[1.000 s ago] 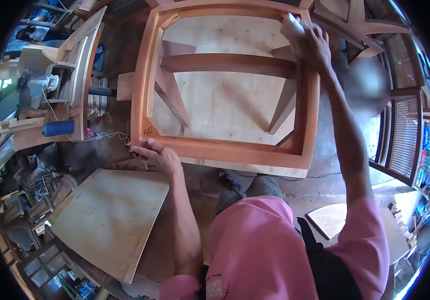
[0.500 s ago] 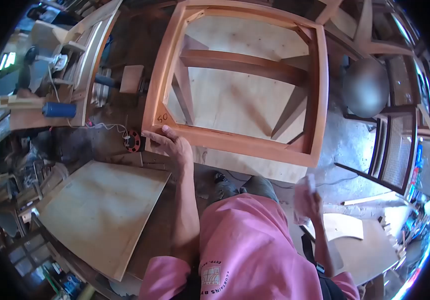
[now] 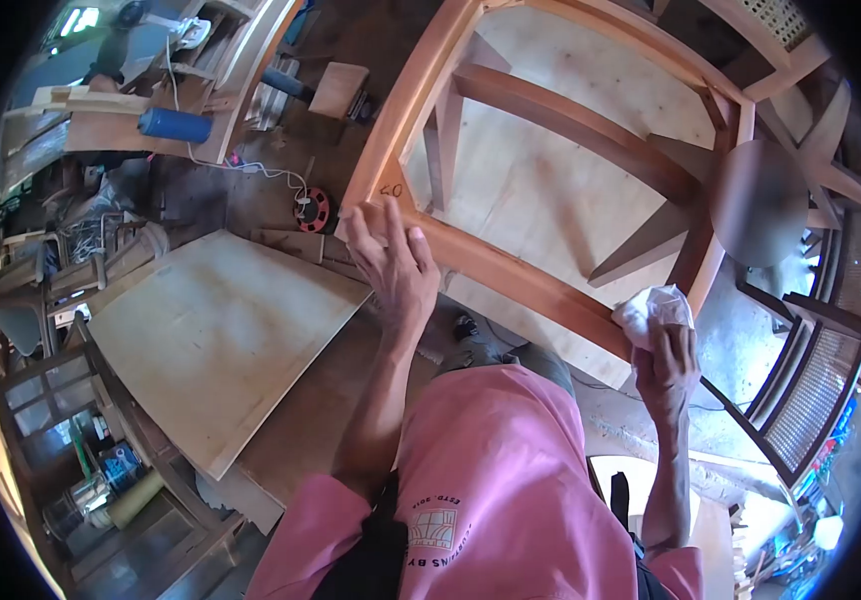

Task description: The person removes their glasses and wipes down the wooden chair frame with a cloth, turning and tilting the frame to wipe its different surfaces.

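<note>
A reddish-brown wooden furniture frame (image 3: 521, 262) with legs and a cross rail (image 3: 576, 130) rests on a pale plywood board (image 3: 521, 190). Handwritten marks show on its near left corner block. At that corner is my left hand (image 3: 398, 268), fingers spread and fingertips on or just over the wood. My right hand (image 3: 666, 365) grips a crumpled white cloth (image 3: 656, 308), which lies against the frame's near right corner. The cloth hides part of that corner.
A large plywood sheet (image 3: 221, 340) lies to the left. Beyond it are a red cable reel (image 3: 314, 210) and a bench with a blue cylinder (image 3: 175, 123). Cane-panelled chair frames (image 3: 816, 400) stand at right. Someone's blurred head (image 3: 761, 203) appears beside the frame's right side.
My right hand has brought the cloth up from beside my body to the frame's near right corner. My left hand stays at the left corner, fingers more spread. The view has turned.
</note>
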{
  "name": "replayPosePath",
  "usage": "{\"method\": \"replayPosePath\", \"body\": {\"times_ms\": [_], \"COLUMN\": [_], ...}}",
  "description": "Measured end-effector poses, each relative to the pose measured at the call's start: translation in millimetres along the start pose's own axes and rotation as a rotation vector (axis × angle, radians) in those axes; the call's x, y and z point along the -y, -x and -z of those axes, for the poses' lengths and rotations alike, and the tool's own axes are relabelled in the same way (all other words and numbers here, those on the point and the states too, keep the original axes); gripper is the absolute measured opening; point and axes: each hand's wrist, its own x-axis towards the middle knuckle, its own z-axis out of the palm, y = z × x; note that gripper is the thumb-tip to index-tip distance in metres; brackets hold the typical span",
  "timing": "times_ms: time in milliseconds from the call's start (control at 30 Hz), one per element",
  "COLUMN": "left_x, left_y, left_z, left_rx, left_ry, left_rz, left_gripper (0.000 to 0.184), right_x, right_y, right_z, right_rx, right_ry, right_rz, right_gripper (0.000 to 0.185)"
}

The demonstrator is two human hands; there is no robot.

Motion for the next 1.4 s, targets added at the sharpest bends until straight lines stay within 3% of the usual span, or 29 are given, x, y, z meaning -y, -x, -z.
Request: {"method": "replayPosePath", "body": {"times_ms": [67, 100, 133, 167, 267, 333, 400, 467, 567, 600, 667, 800, 867, 933, 1000, 1033, 1067, 1133, 1233, 1300, 1333, 1367, 1400], "left_x": [-2.4, -2.0, -0.9, 0.7, 7.8, 1.4, 3.6, 5.8, 8.6, 7.9, 7.0, 5.5, 5.7, 4.1, 5.1, 6.6, 6.6, 8.0, 6.1, -11.3, -15.9, -13.0, -16.1], "left_y": [-2.1, -9.0, -17.3, -28.5, -54.4, -55.6, -50.4, -50.1, -52.4, -51.7, -52.2, -48.0, -50.6, -51.0, -51.6, -51.9, -53.2, -50.6, -48.9, -50.5, -49.0, -45.2, -39.2], "left_z": [-4.8, -5.8, -6.5, -7.6, -23.9, -27.1, -25.9, -26.7, -27.5, -25.8, -22.7, -22.2, -22.1, -20.3, -19.7, -20.8, -22.8, -24.1, -19.5, -13.6, -10.2, -11.3, -6.7], "left_rx": [0.03, 0.025, 0.021, 0.033, 0.082, 0.08, 0.064, 0.063, 0.076, 0.082, 0.093, 0.066, 0.074, 0.113, 0.098, 0.095, 0.089, 0.049, 0.081, 0.049, 0.037, 0.005, 0.01], "left_ry": [0.0, -0.025, -0.052, -0.085, -0.092, -0.17, -0.148, -0.143, -0.128, -0.125, -0.117, -0.177, -0.151, -0.09, -0.117, -0.121, -0.122, -0.159, -0.116, -0.096, -0.095, -0.163, -0.058], "left_rz": [-0.014, -0.015, -0.018, 0.03, 0.198, 0.215, 0.201, 0.195, 0.201, 0.21, 0.201, 0.183, 0.199, 0.232, 0.202, 0.193, 0.183, 0.164, 0.178, 0.283, 0.341, 0.34, 0.411], "left_gripper": [0.05, 0.05, 0.05, 0.052, 0.055, 0.058, 0.058, 0.058, 0.059, 0.059, 0.058, 0.058, 0.059, 0.06, 0.06, 0.06, 0.06, 0.059, 0.063, 0.066, 0.068, 0.072, 0.073], "right_x": [-20.9, -41.4, -71.5, -69.6, -64.7, -75.4, -74.6, -56.4, -19.7, -13.4, -24.6, -83.2, -95.7, -135.2, -135.4, -118.5, -133.6, -156.5, -254.1, -277.8, -294.4, -299.7, -311.9], "right_y": [-3.4, -3.8, -8.1, -37.1, -118.7, -152.2, -183.7, -210.0, -246.0, -253.1, -251.4, -216.0, -202.5, -205.5, -197.9, -195.1, -187.3, -177.2, -168.0, -195.1, -210.1, -217.2, -233.9], "right_z": [-4.2, -10.9, -13.5, -8.1, -31.4, -67.6, -124.1, -161.3, -190.6, -198.1, -190.3, -127.1, -86.3, -64.0, -24.3, 14.9, 17.3, 23.2, -15.0, 5.5, 3.8, 7.3, 10.1], "right_rx": [-0.062, -0.132, -0.116, -0.253, -0.288, 0.03, 0.033, -0.025, -0.031, -0.134, -0.101, 0.211, 0.244, 0.382, 0.261, 0.128, -0.072, -0.565, -0.771, -0.898, -1.03, -0.908, -0.963], "right_ry": [-0.043, -0.407, -0.212, -0.207, 0.29, 0.365, 0.143, 0.201, 0.132, 0.081, 0.102, 0.166, 0.167, -0.37, -0.955, -0.963, -1.019, -1.452, -0.877, -1.906, -1.891, -1.862, -1.667], "right_rz": [-0.074, -0.368, -0.42, -0.442, -0.204, -0.184, -0.205, -0.161, -0.105, -0.023, 0.052, -0.123, -0.235, -0.4, -0.473, -0.426, -0.527, -0.517, -0.332, -0.692, -0.854, -0.734, -0.69], "right_gripper": [0.042, 0.041, 0.037, 0.035, 0.035, 0.037, 0.045, 0.049, 0.044, 0.042, 0.04, 0.04, 0.036, 0.036, 0.037, 0.036, 0.034, 0.031, 0.027, 0.03, 0.042, 0.047, 0.047]}}
